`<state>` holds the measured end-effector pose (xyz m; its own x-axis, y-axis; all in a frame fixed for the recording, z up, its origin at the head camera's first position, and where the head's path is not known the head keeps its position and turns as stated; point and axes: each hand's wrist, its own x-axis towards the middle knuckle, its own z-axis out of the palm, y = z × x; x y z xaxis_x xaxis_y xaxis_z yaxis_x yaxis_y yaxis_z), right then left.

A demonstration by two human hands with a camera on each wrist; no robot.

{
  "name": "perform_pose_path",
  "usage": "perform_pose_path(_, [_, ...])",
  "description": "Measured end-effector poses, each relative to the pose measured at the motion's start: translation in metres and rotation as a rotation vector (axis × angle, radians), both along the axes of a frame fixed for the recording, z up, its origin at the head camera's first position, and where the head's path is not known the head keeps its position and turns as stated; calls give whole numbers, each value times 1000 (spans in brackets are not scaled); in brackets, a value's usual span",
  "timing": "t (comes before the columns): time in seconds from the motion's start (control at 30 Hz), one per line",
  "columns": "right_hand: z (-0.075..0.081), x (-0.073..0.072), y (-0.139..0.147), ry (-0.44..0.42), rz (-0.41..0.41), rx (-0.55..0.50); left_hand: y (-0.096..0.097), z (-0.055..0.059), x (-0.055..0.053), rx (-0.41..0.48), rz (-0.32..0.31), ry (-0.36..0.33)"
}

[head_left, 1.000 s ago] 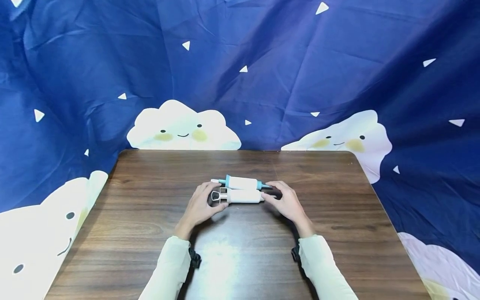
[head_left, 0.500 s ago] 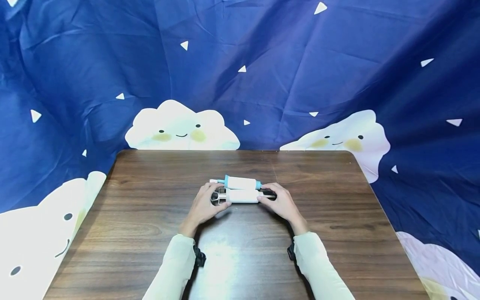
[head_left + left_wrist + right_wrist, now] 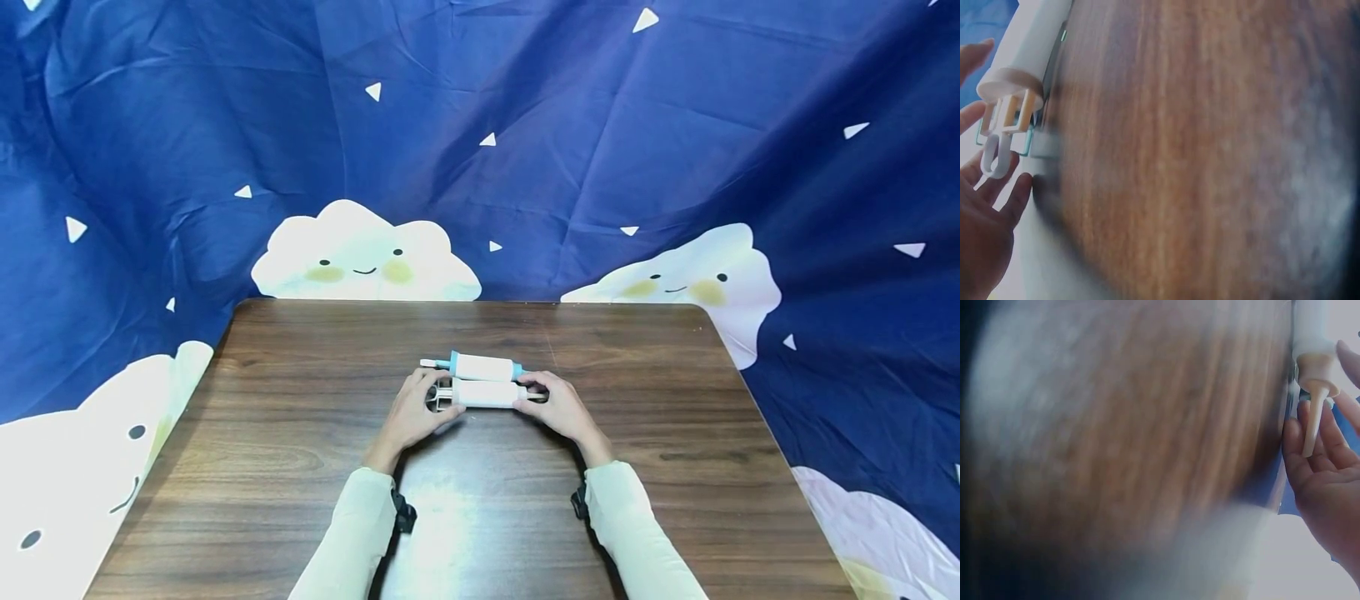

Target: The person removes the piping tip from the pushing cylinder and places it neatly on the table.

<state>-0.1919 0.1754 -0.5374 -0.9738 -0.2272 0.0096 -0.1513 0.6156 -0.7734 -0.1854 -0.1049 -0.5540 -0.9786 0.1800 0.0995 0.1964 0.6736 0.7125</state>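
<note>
Two syringe-like tubes lie side by side at mid-table. The near one (image 3: 486,393) is white with beige end parts; the far one (image 3: 483,367) is white with light-blue ends. My left hand (image 3: 411,414) curls round the near tube's left end, thumb on its near side. There the left wrist view shows a loop handle (image 3: 997,156) and rectangular grips. At the other end my right hand (image 3: 562,410) pinches the near tube beside its collar (image 3: 1317,369). In the right wrist view its slim nozzle (image 3: 1314,422) points past the curved fingers, some of which are partly hidden.
The brown wooden table (image 3: 315,475) extends around both tubes. Behind it hangs a blue cloth (image 3: 525,108) with cloud and triangle prints. A dark wrist camera sits on each pale sleeve (image 3: 341,533).
Both hands have come inward along the near tube, and the right fingers have drawn back from the blue tube's nozzle. The tubes stay almost in place.
</note>
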Motion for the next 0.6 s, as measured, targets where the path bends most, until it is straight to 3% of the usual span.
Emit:
perform_pose_path(0.37, [-4, -4, -1, -65, 3, -63, 4, -4, -6, 95, -10, -7])
perform_pose_path(0.6, [-6, -3, 2, -72, -9, -77, 7, -5, -6, 108, -13, 16])
